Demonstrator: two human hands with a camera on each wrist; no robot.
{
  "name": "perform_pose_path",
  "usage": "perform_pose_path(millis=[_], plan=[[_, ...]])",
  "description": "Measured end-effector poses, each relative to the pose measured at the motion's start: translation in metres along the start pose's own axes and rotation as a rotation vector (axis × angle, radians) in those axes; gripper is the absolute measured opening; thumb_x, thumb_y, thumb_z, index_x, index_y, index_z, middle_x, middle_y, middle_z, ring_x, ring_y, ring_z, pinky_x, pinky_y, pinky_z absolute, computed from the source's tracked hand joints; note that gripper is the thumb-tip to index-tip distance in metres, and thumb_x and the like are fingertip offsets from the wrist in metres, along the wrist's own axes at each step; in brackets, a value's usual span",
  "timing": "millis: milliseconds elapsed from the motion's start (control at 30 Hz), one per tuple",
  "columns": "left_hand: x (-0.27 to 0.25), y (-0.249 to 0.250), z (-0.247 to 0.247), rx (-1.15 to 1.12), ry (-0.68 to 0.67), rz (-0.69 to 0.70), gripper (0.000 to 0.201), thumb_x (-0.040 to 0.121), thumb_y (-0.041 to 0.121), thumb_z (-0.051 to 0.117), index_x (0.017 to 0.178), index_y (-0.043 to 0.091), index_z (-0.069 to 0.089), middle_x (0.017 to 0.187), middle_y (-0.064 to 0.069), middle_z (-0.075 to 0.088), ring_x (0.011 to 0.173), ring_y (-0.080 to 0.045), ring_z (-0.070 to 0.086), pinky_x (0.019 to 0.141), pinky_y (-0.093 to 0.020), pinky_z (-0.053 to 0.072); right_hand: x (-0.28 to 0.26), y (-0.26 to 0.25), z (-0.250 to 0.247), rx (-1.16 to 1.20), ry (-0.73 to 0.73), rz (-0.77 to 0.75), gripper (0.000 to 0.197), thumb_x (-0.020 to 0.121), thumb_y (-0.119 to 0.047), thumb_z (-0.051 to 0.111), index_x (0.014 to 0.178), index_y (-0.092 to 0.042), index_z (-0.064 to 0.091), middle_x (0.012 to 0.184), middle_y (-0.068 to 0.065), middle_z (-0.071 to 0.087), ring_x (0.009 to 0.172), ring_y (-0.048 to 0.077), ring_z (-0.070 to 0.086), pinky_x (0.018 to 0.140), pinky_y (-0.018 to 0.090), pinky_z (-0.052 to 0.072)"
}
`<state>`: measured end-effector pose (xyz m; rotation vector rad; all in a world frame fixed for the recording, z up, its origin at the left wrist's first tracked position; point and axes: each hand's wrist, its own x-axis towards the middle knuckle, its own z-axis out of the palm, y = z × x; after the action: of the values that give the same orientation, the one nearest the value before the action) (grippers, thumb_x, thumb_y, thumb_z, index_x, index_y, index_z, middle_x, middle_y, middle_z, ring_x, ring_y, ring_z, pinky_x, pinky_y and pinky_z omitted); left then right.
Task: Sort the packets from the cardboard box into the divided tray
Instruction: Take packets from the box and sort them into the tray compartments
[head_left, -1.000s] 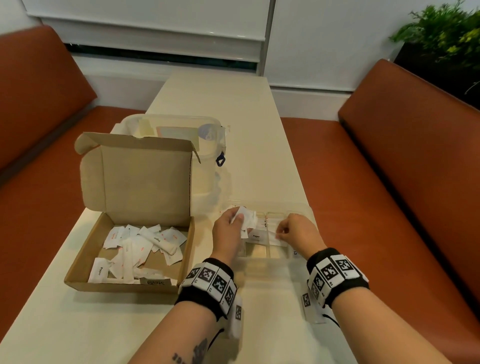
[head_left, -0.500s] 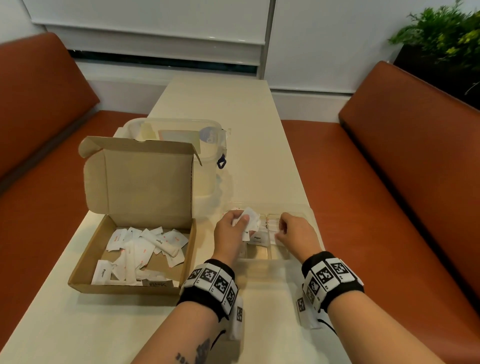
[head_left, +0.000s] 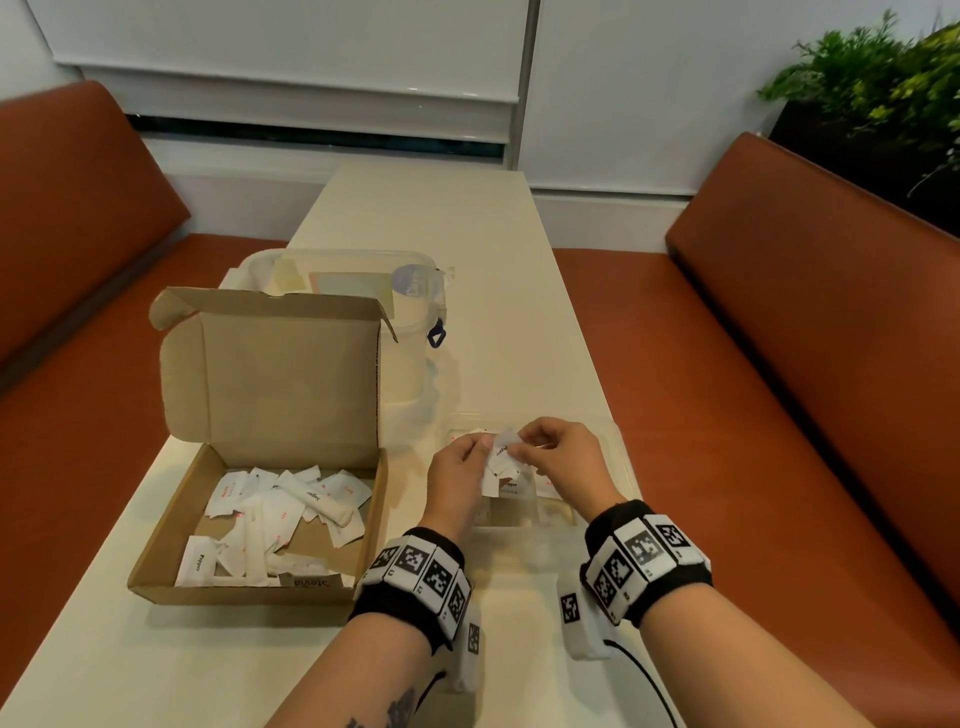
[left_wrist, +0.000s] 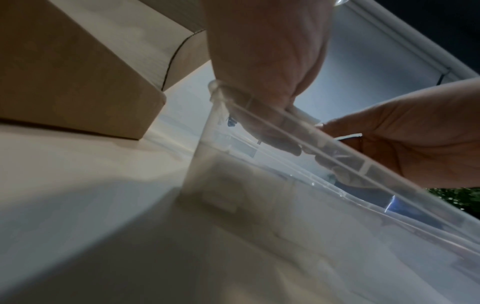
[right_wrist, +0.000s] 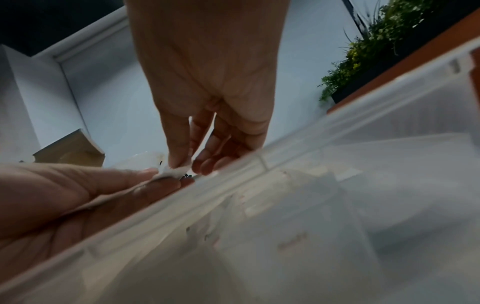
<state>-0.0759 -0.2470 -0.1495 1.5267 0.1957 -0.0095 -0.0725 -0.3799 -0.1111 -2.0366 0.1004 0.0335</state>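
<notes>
a long cream table (head_left: 415, 234) runs away from the hands toward a white wall with a lowered blind (head_left: 291, 47). rust-brown benches (head_left: 810, 291) flank it on both sides, and a green plant (head_left: 878, 88) sits beyond the right hand, behind the bench back.

to the left of the left hand stands an open cardboard box (head_left: 249, 525), its lid upright, with many white packets (head_left: 280, 514) loose in its bottom. beyond the box is a clear plastic tub (head_left: 410, 312) with a lid.

both hands meet just above the clear divided tray (head_left: 618, 447), which lies right under them on the table; a few packets already lie in its compartments, though which ones is hard to tell.

the left hand (head_left: 460, 478) has its fingers curled round a small bunch of white packets (head_left: 501, 460), thumb on top. the right hand (head_left: 563, 457) pinches the upper edge of one packet in that bunch between thumb and forefinger (right_wrist: 179, 152), other fingers loosely bent. both wrists wear black bands with square markers (head_left: 415, 566).
</notes>
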Motion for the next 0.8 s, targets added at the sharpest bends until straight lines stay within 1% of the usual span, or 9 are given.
perform_pose_path(millis=[100, 167, 267, 333, 433, 533, 667, 733, 800], plan=[[-0.001, 0.001, 0.000, -0.007, 0.020, 0.001, 0.024, 0.097, 0.018, 0.051, 0.081, 0.022, 0.068, 0.080, 0.000, 0.064, 0.077, -0.017, 0.057, 0.073, -0.032, 0.047, 0.001, -0.002, -0.002, 0.056, 0.065, -0.004, 0.006, 0.080, -0.015, 0.073, 0.080, -0.010, 0.071, 0.078, 0.002, 0.069, 0.072, 0.013, 0.060, 0.067, 0.027, 0.052], [0.000, 0.001, -0.001, -0.007, 0.027, 0.014, 0.021, 0.096, 0.019, 0.054, 0.083, 0.025, 0.069, 0.083, 0.003, 0.067, 0.080, -0.015, 0.059, 0.075, -0.030, 0.048, 0.001, -0.004, -0.006, 0.096, 0.083, -0.014, 0.007, 0.083, -0.015, 0.071, 0.082, -0.008, 0.072, 0.076, 0.003, 0.069, 0.067, 0.011, 0.060, 0.059, 0.018, 0.050], [0.001, -0.001, 0.000, -0.016, 0.014, 0.013, 0.010, 0.091, 0.024, 0.063, 0.085, 0.027, 0.070, 0.088, 0.011, 0.069, 0.088, -0.008, 0.063, 0.082, -0.025, 0.048, 0.002, -0.009, -0.012, 0.034, 0.020, -0.048, 0.004, 0.084, -0.013, 0.070, 0.084, -0.010, 0.073, 0.067, -0.004, 0.066, 0.056, -0.002, 0.056, 0.053, 0.006, 0.043], [0.000, -0.001, 0.001, -0.020, 0.016, 0.014, 0.012, 0.087, 0.023, 0.067, 0.079, 0.030, 0.070, 0.083, 0.016, 0.068, 0.086, 0.000, 0.062, 0.077, -0.017, 0.045, 0.004, -0.013, -0.013, -0.017, -0.021, -0.068, 0.007, 0.083, -0.013, 0.071, 0.088, -0.009, 0.073, 0.065, -0.008, 0.063, 0.052, -0.009, 0.055, 0.053, 0.003, 0.040], [0.001, -0.001, 0.001, -0.021, 0.051, 0.019, 0.016, 0.087, 0.019, 0.068, 0.075, 0.031, 0.068, 0.083, 0.014, 0.066, 0.084, -0.001, 0.060, 0.075, -0.017, 0.043, 0.004, -0.014, -0.007, -0.020, 0.002, -0.058, 0.011, 0.082, -0.019, 0.073, 0.087, -0.010, 0.070, 0.062, -0.006, 0.059, 0.053, -0.003, 0.052, 0.057, 0.011, 0.042], [0.002, -0.001, 0.001, -0.032, 0.080, 0.023, 0.016, 0.090, 0.017, 0.063, 0.078, 0.027, 0.067, 0.085, 0.011, 0.065, 0.084, -0.004, 0.058, 0.075, -0.015, 0.043, 0.000, -0.008, 0.000, 0.032, 0.020, 0.008, 0.017, 0.078, -0.021, 0.076, 0.075, -0.011, 0.063, 0.067, -0.004, 0.058, 0.064, 0.009, 0.052, 0.061, 0.021, 0.042], [0.000, -0.001, 0.001, -0.036, 0.117, 0.030, 0.017, 0.095, 0.011, 0.054, 0.099, 0.018, 0.069, 0.100, 0.006, 0.067, 0.096, -0.009, 0.061, 0.085, -0.019, 0.047, -0.001, -0.010, 0.001, 0.091, 0.056, 0.028, 0.016, 0.081, -0.017, 0.073, 0.073, -0.010, 0.060, 0.075, 0.007, 0.063, 0.070, 0.017, 0.056, 0.070, 0.033, 0.050], [-0.001, -0.001, 0.001, -0.053, 0.207, 0.026, 0.022, 0.097, 0.011, 0.051, 0.111, 0.012, 0.068, 0.111, 0.000, 0.067, 0.107, -0.015, 0.060, 0.096, -0.029, 0.048, 0.003, -0.011, -0.004, 0.046, 0.115, 0.017, 0.012, 0.082, -0.013, 0.068, 0.074, -0.013, 0.059, 0.077, 0.010, 0.067, 0.069, 0.018, 0.058, 0.068, 0.032, 0.050], [-0.001, -0.001, 0.002, -0.081, 0.305, 0.039, 0.025, 0.098, 0.012, 0.049, 0.115, 0.012, 0.067, 0.115, 0.000, 0.066, 0.112, -0.017, 0.059, 0.102, -0.034, 0.046, 0.004, -0.009, -0.008, -0.084, 0.117, -0.008, 0.008, 0.082, -0.008, 0.062, 0.078, -0.015, 0.064, 0.076, 0.010, 0.069, 0.063, 0.014, 0.055, 0.059, 0.022, 0.044]])
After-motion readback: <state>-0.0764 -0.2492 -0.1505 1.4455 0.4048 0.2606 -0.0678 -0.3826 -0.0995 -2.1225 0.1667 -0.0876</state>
